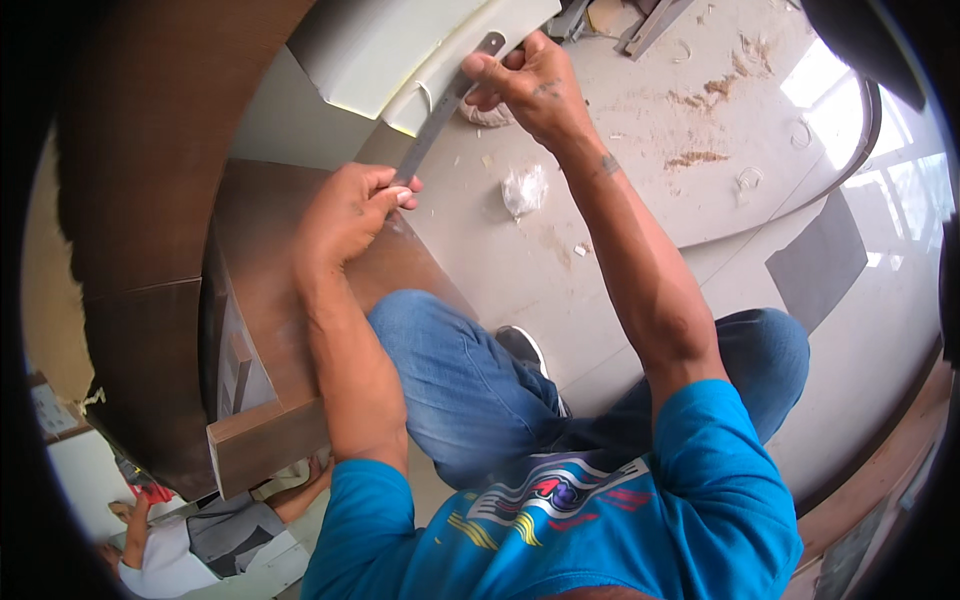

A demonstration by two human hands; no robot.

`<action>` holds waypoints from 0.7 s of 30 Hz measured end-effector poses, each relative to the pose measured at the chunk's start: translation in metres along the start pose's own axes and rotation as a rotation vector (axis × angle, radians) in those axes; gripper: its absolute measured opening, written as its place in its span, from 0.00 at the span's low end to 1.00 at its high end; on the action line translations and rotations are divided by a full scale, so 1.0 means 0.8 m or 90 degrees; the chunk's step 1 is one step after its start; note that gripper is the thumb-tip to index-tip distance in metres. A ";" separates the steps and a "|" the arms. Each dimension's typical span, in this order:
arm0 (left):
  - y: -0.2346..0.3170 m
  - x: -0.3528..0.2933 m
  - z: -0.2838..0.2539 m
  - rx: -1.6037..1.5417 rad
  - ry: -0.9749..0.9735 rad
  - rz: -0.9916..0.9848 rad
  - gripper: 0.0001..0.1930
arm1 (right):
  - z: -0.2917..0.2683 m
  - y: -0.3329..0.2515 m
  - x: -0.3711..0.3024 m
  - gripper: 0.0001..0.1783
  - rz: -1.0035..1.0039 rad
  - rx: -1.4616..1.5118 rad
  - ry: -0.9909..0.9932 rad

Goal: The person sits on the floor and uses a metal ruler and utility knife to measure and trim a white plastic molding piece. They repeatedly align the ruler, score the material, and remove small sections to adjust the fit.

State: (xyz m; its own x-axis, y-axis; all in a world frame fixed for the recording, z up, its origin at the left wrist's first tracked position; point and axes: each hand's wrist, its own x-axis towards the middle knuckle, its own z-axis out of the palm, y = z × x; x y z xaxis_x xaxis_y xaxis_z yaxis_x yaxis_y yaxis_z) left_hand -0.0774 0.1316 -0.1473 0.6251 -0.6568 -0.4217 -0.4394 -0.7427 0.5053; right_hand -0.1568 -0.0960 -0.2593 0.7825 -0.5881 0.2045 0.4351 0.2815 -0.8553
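Note:
A steel ruler [437, 128] slants up and to the right along the edge of a white board [400, 45] with a pale yellowish rim. My left hand [345, 215] pinches the ruler's lower end between thumb and fingers, above a brown wooden panel [290, 240]. Farther off, my right hand [540, 90] grips near its upper end, where a hole shows in the metal. The right fingertips are partly hidden behind the ruler and the thumb. Whether the ruler lies flat against the board along its whole length, I cannot tell.
On the tiled floor lie a crumpled clear plastic bag [524, 190], sawdust [720, 90] and a grey sheet [820, 260]. Wood offcuts [650, 25] are at the top. A tall brown cabinet [140, 200] stands left. Another person [185, 550] with a red tool works at lower left.

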 end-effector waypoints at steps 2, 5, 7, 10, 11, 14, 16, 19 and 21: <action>0.011 -0.001 -0.004 0.129 -0.026 0.006 0.11 | -0.004 -0.008 0.009 0.31 0.007 -0.022 -0.020; 0.003 0.017 0.029 0.134 -0.039 0.065 0.10 | -0.022 -0.014 0.020 0.34 0.040 -0.088 -0.094; 0.018 0.039 0.054 0.077 -0.079 0.053 0.09 | -0.049 -0.015 0.038 0.35 0.096 -0.165 -0.122; -0.006 0.056 0.066 0.130 -0.114 0.018 0.08 | -0.057 -0.071 0.026 0.40 0.295 -0.432 -0.280; -0.008 0.061 0.066 0.175 -0.123 0.013 0.08 | -0.058 -0.083 0.025 0.39 0.333 -0.533 -0.286; -0.002 0.063 0.061 0.149 -0.174 -0.072 0.07 | -0.044 -0.102 0.017 0.35 0.277 -0.705 -0.211; -0.011 0.070 0.061 0.233 -0.230 -0.079 0.07 | -0.027 -0.098 0.011 0.32 0.058 -0.775 -0.118; -0.012 0.069 0.069 0.224 -0.287 -0.105 0.07 | 0.018 -0.089 -0.005 0.23 -0.108 -0.554 -0.084; -0.014 0.069 0.069 0.192 -0.302 -0.107 0.08 | 0.043 -0.083 -0.014 0.19 -0.051 -0.451 -0.077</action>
State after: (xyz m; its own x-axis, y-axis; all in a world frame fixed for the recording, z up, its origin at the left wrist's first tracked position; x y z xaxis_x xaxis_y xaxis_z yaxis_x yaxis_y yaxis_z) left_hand -0.0736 0.0962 -0.2176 0.3755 -0.4627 -0.8031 -0.5668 -0.8002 0.1960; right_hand -0.1789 -0.0816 -0.1886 0.8220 -0.4868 0.2956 0.1315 -0.3427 -0.9302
